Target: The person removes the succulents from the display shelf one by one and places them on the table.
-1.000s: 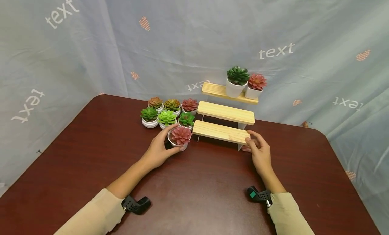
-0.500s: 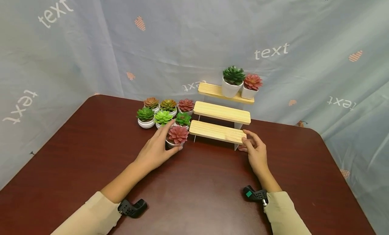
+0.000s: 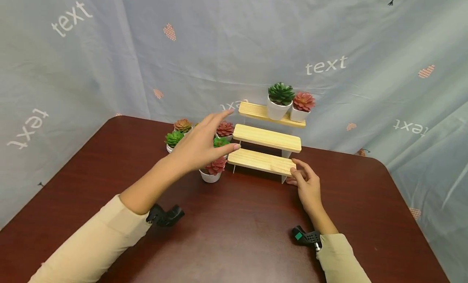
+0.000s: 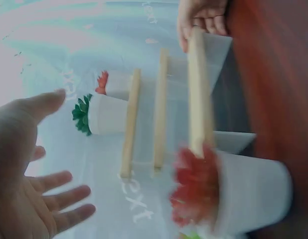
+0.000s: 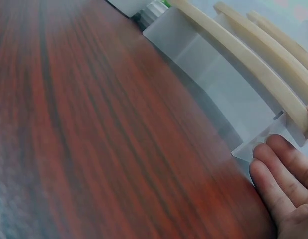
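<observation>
My left hand [image 3: 197,146] is raised over the group of potted succulents, thumb and fingers spread, holding nothing. Just below it a red succulent in a white pot [image 3: 211,177] stands on the table by the left front of a three-tier display stand [image 3: 261,162]. That pot looms blurred in the left wrist view. My right hand [image 3: 307,187] grips the right end of the stand's lowest wooden board. In the right wrist view its fingers [image 5: 273,186] lie against the translucent side panel. On the top board sit a dark green succulent [image 3: 280,95] and a smaller red succulent [image 3: 303,102].
Behind my left hand are several more succulents, partly hidden, among them an orange one [image 3: 183,125], a green one [image 3: 174,138] and a red one [image 3: 224,129]. The dark red table [image 3: 234,234] meets a printed curtain [image 3: 204,51] at its back edge.
My left hand has let go of the red succulent's pot, leaving it on the table, and has risen up and to the right. My right hand keeps its hold on the stand.
</observation>
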Demonstrator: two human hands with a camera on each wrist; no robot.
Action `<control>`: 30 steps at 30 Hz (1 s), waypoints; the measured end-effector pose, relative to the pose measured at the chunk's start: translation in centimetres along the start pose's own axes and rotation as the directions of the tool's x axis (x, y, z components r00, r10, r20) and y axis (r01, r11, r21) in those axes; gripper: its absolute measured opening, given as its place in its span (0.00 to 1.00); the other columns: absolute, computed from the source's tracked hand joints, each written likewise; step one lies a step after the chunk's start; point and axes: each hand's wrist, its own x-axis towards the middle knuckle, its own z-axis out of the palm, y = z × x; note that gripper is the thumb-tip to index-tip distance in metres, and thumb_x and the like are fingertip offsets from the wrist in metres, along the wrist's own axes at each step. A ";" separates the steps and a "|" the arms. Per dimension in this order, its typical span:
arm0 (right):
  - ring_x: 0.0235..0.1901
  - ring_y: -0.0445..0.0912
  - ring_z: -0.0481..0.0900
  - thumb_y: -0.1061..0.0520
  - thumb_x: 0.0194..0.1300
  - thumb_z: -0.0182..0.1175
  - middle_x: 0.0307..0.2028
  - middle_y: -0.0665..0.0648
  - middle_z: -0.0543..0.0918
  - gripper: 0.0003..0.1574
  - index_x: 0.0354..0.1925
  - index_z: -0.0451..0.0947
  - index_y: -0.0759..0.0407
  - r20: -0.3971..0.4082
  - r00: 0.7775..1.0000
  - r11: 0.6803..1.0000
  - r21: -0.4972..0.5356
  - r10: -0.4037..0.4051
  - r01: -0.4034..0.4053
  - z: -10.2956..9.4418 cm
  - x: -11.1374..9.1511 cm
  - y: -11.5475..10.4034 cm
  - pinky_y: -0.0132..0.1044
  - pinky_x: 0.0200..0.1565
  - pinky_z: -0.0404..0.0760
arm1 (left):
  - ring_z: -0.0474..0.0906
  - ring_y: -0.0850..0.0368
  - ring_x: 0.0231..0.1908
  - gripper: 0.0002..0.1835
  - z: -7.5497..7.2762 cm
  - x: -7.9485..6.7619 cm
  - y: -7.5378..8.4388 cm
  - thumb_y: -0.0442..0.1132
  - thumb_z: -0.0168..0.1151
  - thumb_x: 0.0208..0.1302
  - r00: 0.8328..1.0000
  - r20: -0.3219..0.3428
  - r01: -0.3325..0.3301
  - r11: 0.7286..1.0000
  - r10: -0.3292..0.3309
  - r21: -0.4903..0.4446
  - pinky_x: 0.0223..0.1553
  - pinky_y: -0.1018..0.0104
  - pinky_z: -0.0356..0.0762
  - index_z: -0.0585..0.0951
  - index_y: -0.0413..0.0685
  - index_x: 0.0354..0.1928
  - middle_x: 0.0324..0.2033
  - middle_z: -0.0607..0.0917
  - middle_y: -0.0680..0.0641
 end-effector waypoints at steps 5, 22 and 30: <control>0.29 0.39 0.87 0.55 0.76 0.56 0.30 0.45 0.84 0.23 0.65 0.76 0.58 0.009 1.000 1.000 -0.003 0.017 -0.017 -0.4 0.1 0.2 0.32 0.39 0.87 | 0.69 0.48 0.69 0.45 -0.5 4.3 1.4 0.58 0.68 0.64 0.997 0.012 -0.078 0.991 0.080 -0.107 0.64 0.44 0.72 0.57 0.66 0.79 0.73 0.68 0.47; 0.29 0.40 0.87 0.56 0.76 0.57 0.29 0.46 0.84 0.21 0.64 0.76 0.56 0.013 1.000 1.000 0.015 0.005 -0.005 -0.3 0.1 0.2 0.33 0.38 0.87 | 0.57 0.43 0.76 0.51 4.6 13.6 3.4 0.46 0.75 0.59 0.995 0.059 -0.062 0.951 0.084 -0.302 0.67 0.40 0.69 0.54 0.66 0.79 0.78 0.56 0.42; 0.29 0.41 0.87 0.56 0.75 0.58 0.31 0.51 0.85 0.21 0.63 0.77 0.56 0.007 1.000 1.000 0.025 0.007 -0.007 -0.3 0.3 0.1 0.34 0.38 0.87 | 0.65 0.42 0.71 0.50 6.2 15.4 3.5 0.38 0.75 0.58 0.999 -0.004 -0.045 0.903 0.048 -0.428 0.62 0.47 0.76 0.56 0.62 0.78 0.76 0.60 0.43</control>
